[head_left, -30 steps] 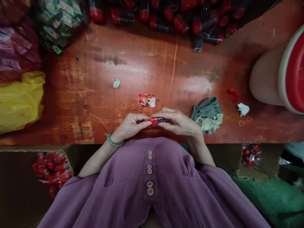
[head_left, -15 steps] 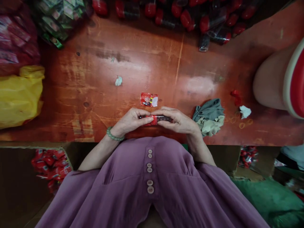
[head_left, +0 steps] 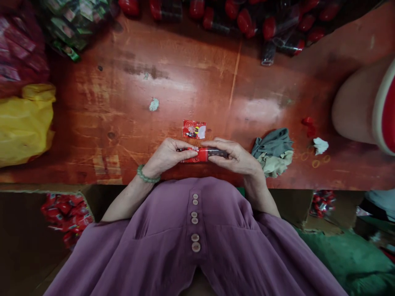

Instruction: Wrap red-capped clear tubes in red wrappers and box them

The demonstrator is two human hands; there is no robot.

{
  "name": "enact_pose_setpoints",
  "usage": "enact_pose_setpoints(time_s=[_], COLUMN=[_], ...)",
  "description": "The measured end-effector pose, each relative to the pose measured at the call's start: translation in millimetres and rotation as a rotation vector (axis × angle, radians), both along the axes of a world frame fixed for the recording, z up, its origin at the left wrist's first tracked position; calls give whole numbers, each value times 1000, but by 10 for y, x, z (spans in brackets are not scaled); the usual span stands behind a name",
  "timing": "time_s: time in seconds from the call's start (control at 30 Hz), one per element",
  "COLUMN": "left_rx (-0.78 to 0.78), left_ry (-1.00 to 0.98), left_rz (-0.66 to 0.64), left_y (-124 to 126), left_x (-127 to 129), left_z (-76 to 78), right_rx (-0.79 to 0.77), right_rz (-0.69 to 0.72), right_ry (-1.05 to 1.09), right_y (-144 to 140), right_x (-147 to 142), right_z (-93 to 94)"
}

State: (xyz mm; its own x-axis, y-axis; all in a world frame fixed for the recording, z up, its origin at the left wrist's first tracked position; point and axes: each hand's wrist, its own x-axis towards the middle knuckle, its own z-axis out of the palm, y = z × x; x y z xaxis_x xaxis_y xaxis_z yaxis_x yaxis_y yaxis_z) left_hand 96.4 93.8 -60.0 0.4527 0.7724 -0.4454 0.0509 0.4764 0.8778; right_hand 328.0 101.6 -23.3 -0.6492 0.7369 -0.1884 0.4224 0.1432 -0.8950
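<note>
Close to the table's front edge, my left hand (head_left: pixel 168 156) is closed, thumb on top, on a red printed wrapper (head_left: pixel 191 159). My right hand (head_left: pixel 233 156) has its fingers round a small tube (head_left: pixel 203 154) with a red end and a dark, see-through body. The tube's red end meets the wrapper between the two hands; whether it is inside the wrapper I cannot tell. Just beyond my fingers, a flat red printed packet (head_left: pixel 194 129) lies on the table.
Many red-capped tubes (head_left: pixel 243 20) lie along the far side. Bags of packets (head_left: pixel 68 28) and a yellow bag (head_left: pixel 24 123) are at left. Crumpled cloths (head_left: pixel 273 152) and a white-and-red bucket (head_left: pixel 354 107) stand right. Open boxes (head_left: pixel 66 213) sit below the table edge.
My right hand has shifted slightly right with the tube, and more of its red end shows. The left hand has moved slightly left and keeps its hold on the wrapper.
</note>
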Motion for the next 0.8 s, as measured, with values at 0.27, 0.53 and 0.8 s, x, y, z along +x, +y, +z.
enact_pose_setpoints(time_s=[0.27,0.53,0.8], left_rx=[17,-226,-231], left_ry=[-36,-208,-462], left_rz=[-106,-137,243], left_y=[18,57,-113], left_x=[-9,-2,67], left_z=[-18,13,-34], right_rx=[-21,-47,-201], right_rz=[101,-78,-404], right_ry=[24,139,294], right_y=[71,42,-89], right_x=[-62,-111,-166], right_z=[-17,-3,-109])
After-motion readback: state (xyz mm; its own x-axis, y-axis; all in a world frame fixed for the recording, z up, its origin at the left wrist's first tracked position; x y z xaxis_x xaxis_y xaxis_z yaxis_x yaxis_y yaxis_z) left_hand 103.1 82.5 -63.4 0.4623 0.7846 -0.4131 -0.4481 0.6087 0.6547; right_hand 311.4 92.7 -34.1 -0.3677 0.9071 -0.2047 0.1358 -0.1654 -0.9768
